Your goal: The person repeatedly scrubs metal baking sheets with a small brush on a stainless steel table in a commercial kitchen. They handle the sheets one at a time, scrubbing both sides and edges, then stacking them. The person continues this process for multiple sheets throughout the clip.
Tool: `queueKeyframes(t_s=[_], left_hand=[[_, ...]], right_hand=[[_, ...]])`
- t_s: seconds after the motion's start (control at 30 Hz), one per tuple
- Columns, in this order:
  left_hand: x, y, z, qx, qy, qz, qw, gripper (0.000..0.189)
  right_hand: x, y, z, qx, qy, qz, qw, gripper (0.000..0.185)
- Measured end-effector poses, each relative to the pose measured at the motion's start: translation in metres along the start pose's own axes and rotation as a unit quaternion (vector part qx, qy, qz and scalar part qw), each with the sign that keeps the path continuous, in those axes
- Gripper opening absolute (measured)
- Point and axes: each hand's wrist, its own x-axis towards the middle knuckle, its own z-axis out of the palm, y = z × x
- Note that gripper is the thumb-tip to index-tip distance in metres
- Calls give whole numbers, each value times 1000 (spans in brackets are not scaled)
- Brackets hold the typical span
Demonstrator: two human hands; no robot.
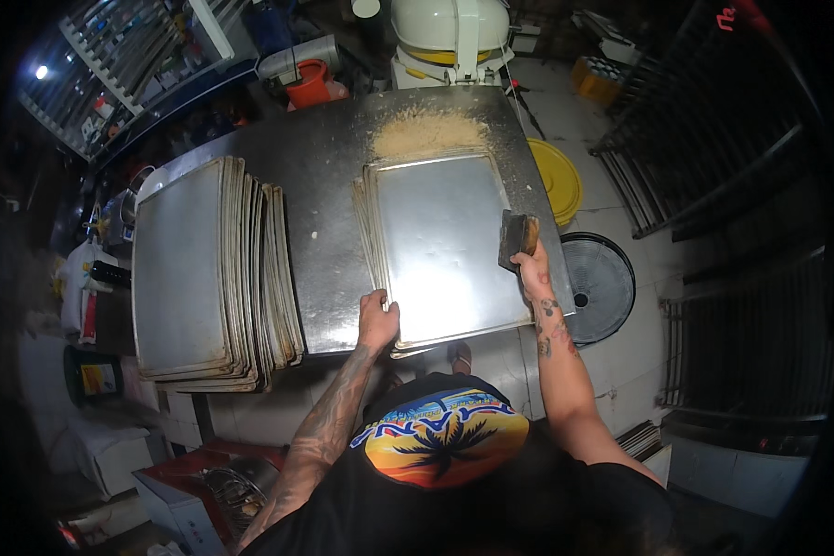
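Observation:
A short stack of metal baking trays lies before me on the steel worktable. My left hand grips the near left corner of these trays, thumb at the rim. In my right hand is a dark, flat-bladed scraper with a worn, light brown edge, held over the right rim of the top tray. Whether its blade touches the tray I cannot tell. A taller stack of baking trays stands to the left, leaning in uneven layers. Pale crumbs are heaped beyond the short stack.
Beyond the table's far edge stands a white mixer, with an orange bucket to its left. On the floor at the right are a yellow lid and a round fan-like grille. Dark metal racks stand farther right.

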Motion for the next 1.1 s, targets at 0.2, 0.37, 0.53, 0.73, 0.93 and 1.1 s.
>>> queueKeyframes(t_s=[0.2,0.37,0.53,0.73,0.93,1.1], left_hand=[[23,0,-9,-222,-116,-157,955,39],[22,47,-65,-401,-106,-104,904,51],[57,105,-127,-412,-55,-28,909,30],[24,231,-182,-338,32,127,932,15],[38,252,-179,-236,112,201,944,16],[54,237,-177,-282,130,211,927,15]], right_hand=[[0,-25,2,9,21,2,1000,63],[-16,-53,8,66,-4,30,997,61],[11,-65,36,102,-39,61,992,48],[52,-137,120,-98,178,-219,954,47],[81,-114,160,-267,33,-52,962,50],[44,-72,181,-412,-57,-167,894,45]])
